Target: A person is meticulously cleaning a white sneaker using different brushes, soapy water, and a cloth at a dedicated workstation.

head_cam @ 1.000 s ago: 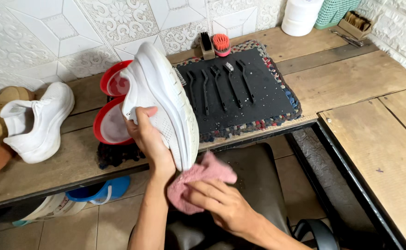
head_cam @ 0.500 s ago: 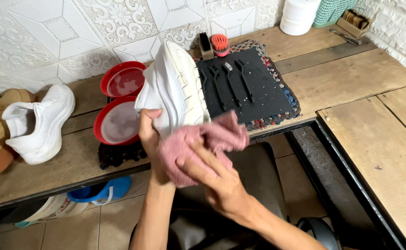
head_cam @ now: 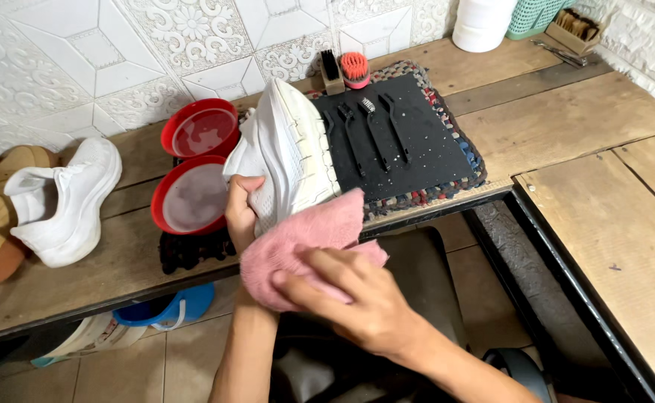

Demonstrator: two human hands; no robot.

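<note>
My left hand (head_cam: 240, 211) grips a white sneaker (head_cam: 286, 149) by its heel end and holds it tilted, sole side facing right, above the bench edge. My right hand (head_cam: 350, 298) presses a pink cloth (head_cam: 305, 239) against the lower part of that sneaker. The cloth covers the shoe's heel area and part of my left hand.
A second white sneaker (head_cam: 66, 198) lies on the wooden bench (head_cam: 559, 119) at left. Two red bowls (head_cam: 189, 194) of cloudy liquid sit behind the held shoe. A black mat (head_cam: 417, 142) carries several dark brushes (head_cam: 368, 130). A white container (head_cam: 484, 22) and green basket (head_cam: 532, 15) stand at the back.
The pink cloth rose from below the shoe onto its lower part, with my right hand pressing it there. The sneaker turned and tilted in my left hand.
</note>
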